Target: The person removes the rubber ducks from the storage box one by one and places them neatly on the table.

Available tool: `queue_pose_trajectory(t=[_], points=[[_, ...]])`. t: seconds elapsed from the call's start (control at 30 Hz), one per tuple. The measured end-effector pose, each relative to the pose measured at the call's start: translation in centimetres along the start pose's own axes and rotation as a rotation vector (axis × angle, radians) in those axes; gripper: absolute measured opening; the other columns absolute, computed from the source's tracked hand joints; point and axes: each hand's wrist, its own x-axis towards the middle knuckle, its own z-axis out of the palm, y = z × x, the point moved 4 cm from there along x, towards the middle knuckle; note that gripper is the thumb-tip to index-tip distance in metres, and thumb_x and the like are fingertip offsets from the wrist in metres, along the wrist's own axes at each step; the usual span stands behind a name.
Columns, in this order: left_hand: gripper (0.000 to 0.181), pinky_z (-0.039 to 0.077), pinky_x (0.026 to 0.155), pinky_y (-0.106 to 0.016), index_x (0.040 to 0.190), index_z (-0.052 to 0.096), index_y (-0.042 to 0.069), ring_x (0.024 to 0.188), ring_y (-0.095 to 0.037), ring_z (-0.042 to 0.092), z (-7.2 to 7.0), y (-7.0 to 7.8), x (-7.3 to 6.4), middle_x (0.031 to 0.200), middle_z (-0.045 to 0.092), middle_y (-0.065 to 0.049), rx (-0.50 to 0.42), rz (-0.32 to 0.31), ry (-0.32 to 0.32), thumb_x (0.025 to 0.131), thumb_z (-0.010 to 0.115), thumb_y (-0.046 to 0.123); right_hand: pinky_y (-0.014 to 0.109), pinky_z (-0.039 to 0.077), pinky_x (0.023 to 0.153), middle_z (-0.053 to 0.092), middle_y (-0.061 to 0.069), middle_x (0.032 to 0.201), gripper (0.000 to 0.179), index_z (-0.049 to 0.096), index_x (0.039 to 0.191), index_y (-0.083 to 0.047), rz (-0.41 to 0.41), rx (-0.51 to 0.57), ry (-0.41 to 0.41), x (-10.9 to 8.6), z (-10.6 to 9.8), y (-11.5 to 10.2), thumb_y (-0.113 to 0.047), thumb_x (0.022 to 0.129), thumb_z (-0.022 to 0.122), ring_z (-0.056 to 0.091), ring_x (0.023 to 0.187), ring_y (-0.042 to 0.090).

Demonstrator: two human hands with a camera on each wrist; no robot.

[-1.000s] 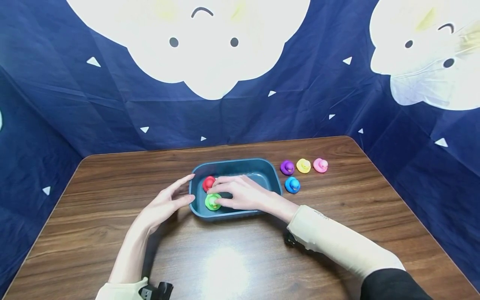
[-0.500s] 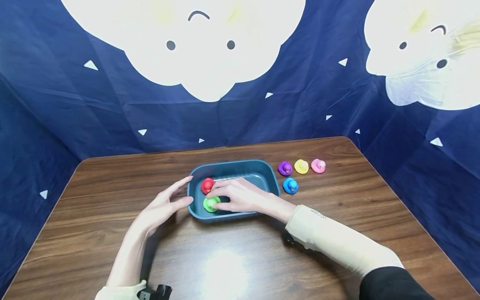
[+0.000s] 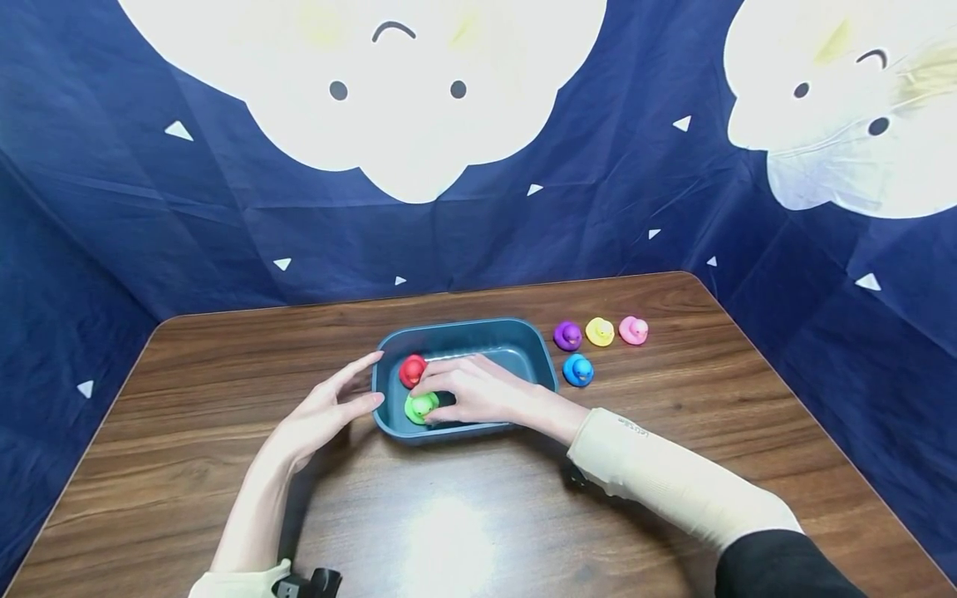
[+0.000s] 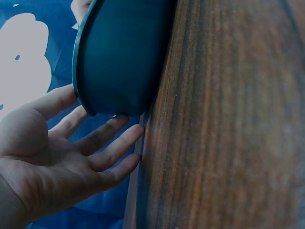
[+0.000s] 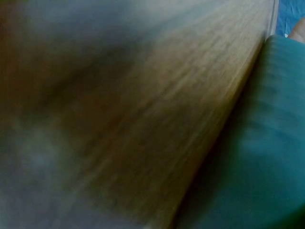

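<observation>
In the head view, my right hand (image 3: 478, 389) reaches down into a blue-green plastic tub (image 3: 478, 325) and pinches a green rubber duck (image 3: 421, 407) between thumb and fingers. Just behind that duck a red rubber duck (image 3: 412, 371) sits in the tub's left end. My left hand (image 3: 321, 419) spreads its thumb and fingers against the tub's left end. The left wrist view shows this left hand (image 4: 71, 148) with its fingers extended, fingertips at the tub's wall (image 4: 119, 62). In the blurred right wrist view, the tub's side (image 5: 267, 143) shows while my right hand is out of sight.
Right of the tub, purple (image 3: 567, 336), yellow (image 3: 600, 332) and pink (image 3: 633, 330) ducks form a row, with a blue duck (image 3: 578, 370) in front of the purple one. Everything stands on a wood-grain table (image 3: 224, 465). Dark blue cloth (image 3: 224, 208) with white clouds hangs around it.
The whole head view has shifted slightly. My right hand keeps its grip on the green duck at nearly the same spot, and my left hand stays at the tub's end.
</observation>
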Motion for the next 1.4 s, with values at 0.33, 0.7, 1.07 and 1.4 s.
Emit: queue_pose_trajectory(t=[0.33, 0.7, 1.07, 1.4], points=[[0.071, 0.032, 0.123, -0.062, 0.163, 0.029, 0.027, 0.144, -0.040, 0.049, 0.0, 0.0, 0.0, 0.160, 0.043, -0.022, -0.001, 0.003, -0.001, 0.102, 0.065, 0.030, 0.021, 0.054, 0.100, 0.074, -0.011, 0.122, 0.036, 0.074, 0.124, -0.024, 0.002, -0.014, -0.013, 0.1, 0.1, 0.0, -0.038, 0.091, 0.079, 0.066, 0.114, 0.004], [0.071, 0.031, 0.123, -0.062, 0.163, 0.029, 0.026, 0.144, -0.041, 0.048, 0.0, 0.0, 0.0, 0.160, 0.042, -0.023, -0.007, 0.008, -0.003, 0.102, 0.065, 0.028, 0.021, 0.055, 0.099, 0.075, -0.011, 0.121, 0.032, 0.075, 0.122, -0.023, -0.010, -0.017, 0.010, 0.0, -0.3, -0.1, -0.034, 0.092, 0.078, 0.067, 0.114, 0.004], [0.072, 0.031, 0.123, -0.062, 0.163, 0.029, 0.027, 0.145, -0.041, 0.048, 0.0, 0.0, 0.0, 0.160, 0.041, -0.023, -0.009, 0.005, -0.002, 0.102, 0.065, 0.028, 0.024, 0.056, 0.099, 0.073, -0.008, 0.127, 0.036, 0.074, 0.126, -0.024, 0.056, 0.078, 0.000, -0.2, -1.0, 0.3, -0.034, 0.093, 0.078, 0.068, 0.112, 0.005], [0.071, 0.031, 0.123, -0.062, 0.163, 0.029, 0.027, 0.144, -0.040, 0.049, 0.0, 0.0, 0.0, 0.159, 0.043, -0.023, -0.010, 0.007, 0.001, 0.102, 0.065, 0.028, 0.019, 0.056, 0.091, 0.073, -0.009, 0.121, 0.035, 0.074, 0.126, -0.026, 0.061, 0.080, -0.004, -0.6, -1.4, 0.5, -0.036, 0.093, 0.077, 0.068, 0.102, 0.005]])
